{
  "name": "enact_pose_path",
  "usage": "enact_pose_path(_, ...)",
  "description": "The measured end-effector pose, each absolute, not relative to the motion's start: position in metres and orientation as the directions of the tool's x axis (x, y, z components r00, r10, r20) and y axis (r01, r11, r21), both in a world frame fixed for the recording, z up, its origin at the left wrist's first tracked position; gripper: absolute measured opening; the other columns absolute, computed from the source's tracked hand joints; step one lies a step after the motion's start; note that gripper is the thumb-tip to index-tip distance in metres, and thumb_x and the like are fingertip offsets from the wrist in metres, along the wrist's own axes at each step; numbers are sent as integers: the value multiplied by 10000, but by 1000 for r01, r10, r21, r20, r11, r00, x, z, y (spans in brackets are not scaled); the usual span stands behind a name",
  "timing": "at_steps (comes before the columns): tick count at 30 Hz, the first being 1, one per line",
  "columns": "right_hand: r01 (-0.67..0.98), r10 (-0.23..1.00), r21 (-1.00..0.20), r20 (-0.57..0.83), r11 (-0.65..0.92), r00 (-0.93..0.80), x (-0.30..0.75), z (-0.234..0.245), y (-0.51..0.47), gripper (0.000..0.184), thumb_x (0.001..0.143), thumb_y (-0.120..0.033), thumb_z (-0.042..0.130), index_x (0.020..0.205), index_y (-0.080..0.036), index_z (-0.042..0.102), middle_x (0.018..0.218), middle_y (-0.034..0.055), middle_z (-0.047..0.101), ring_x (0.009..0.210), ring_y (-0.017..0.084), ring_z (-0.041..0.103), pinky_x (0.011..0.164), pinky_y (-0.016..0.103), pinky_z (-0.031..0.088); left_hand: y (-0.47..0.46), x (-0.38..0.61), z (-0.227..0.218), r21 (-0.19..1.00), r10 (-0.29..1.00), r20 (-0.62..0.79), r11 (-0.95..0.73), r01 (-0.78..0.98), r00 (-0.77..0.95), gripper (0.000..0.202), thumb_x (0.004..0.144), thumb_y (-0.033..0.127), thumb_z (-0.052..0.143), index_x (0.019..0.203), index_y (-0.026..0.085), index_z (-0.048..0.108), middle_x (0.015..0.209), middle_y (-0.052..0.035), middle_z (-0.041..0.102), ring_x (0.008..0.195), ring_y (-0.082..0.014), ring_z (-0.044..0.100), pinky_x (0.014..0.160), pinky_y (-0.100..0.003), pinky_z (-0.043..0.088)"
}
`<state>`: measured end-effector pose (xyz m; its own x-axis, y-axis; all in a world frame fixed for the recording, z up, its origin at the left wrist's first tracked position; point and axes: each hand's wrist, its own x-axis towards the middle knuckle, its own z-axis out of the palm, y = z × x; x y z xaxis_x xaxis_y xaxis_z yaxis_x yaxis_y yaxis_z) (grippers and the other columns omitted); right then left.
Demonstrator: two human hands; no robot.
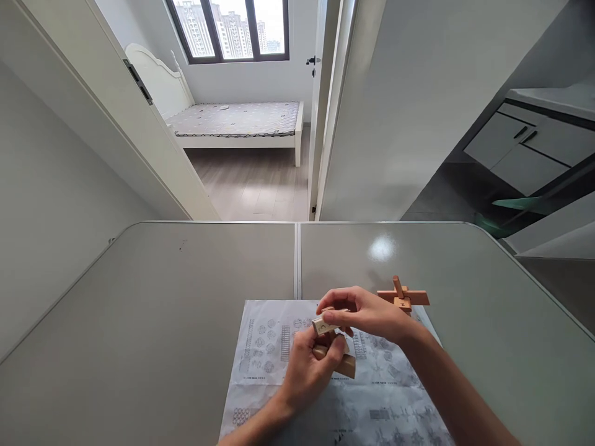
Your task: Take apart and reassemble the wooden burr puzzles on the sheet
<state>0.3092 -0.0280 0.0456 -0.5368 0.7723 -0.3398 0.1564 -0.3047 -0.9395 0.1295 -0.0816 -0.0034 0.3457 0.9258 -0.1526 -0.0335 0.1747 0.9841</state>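
Above a printed paper sheet (260,396), both my hands hold wooden puzzle pieces close together. My left hand (309,365) is closed around a brown wooden block (345,367) that juts out to the lower right past my thumb. My right hand (360,313) pinches a pale wooden piece (320,326) with a small dark mark on its end, just above the left hand. My fingers hide most of where the pieces meet, so I cannot tell how they fit. Beyond my right wrist stands a cross-shaped assembly of reddish-brown wooden pieces (402,297).
The sheet carries printed diagrams and lies on a grey table (139,334) with a metal-edged seam (297,260) running down its middle. Past the table, an open doorway shows a bed (237,121) beneath a window. A white cabinet (525,148) stands at the far right.
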Motion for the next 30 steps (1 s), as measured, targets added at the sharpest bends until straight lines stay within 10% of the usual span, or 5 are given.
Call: enact_pose_path(30, 93, 785, -983, -181, -156, -592, 310, 26, -26, 402, 997, -552, 662, 994, -152, 695, 733, -12, 622, 549, 100, 555, 520, 222, 456, -81, 128, -2, 980, 919, -147, 185, -72, 366, 340, 948, 466, 659, 898, 139, 734, 711, 0, 583, 600, -101, 501, 587, -204, 440)
